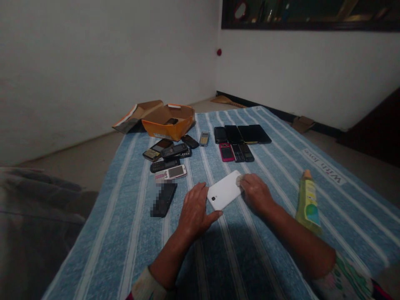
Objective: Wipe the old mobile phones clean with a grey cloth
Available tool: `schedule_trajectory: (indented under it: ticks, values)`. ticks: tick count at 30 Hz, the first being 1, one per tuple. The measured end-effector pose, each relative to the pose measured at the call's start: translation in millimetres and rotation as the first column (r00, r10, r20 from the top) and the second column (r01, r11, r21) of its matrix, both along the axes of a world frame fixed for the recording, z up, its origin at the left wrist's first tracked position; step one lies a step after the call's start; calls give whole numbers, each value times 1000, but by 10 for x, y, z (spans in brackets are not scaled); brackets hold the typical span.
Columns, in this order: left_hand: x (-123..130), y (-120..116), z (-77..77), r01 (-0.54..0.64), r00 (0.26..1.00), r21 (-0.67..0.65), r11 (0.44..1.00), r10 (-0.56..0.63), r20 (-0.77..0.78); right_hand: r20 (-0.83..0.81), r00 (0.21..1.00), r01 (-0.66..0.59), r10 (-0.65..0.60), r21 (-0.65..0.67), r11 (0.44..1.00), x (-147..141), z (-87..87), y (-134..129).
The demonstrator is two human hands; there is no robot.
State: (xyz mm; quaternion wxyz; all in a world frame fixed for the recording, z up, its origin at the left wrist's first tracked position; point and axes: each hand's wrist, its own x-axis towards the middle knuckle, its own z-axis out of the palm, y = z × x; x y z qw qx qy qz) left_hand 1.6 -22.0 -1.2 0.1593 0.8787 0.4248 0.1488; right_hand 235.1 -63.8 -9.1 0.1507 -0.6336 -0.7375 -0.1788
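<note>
A white smartphone point(225, 192) lies back side up on the striped cloth, its camera lens toward the lower left end. My left hand point(195, 210) grips that end, with the thumb along the near edge and the fingers at the far side. At the phone's right end, my right hand point(254, 192) is closed on a small pale crumpled cloth point(240, 180), which touches the phone's back. Left of my left hand rests a black phone point(165, 200), partly blurred out. A white and pink phone point(171, 173) is just beyond it.
Several old phones point(175, 151) lie in a loose heap before an open orange box point(168, 127). Dark smartphones point(242, 134) stand in a row at the far right, with a pink phone point(226, 152) in front. A yellow-green bottle point(308, 204) lies right of my right arm.
</note>
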Motion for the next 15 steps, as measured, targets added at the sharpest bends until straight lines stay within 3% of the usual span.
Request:
schedule_trajectory:
  ticks: [4,11,15]
  values:
    - [-12,5,-40,-4,1000,23,1000,4,9,15,997,72,-72,15,997,-10,-13,-15]
    - [-11,1,-56,-13,1000,21,1000,12,12,-3,984,-177,178,89,980,-410,-117,-253]
    - [-14,-4,-42,-2,1000,16,1000,1,25,-53,980,-186,192,110,976,-461,-90,-280]
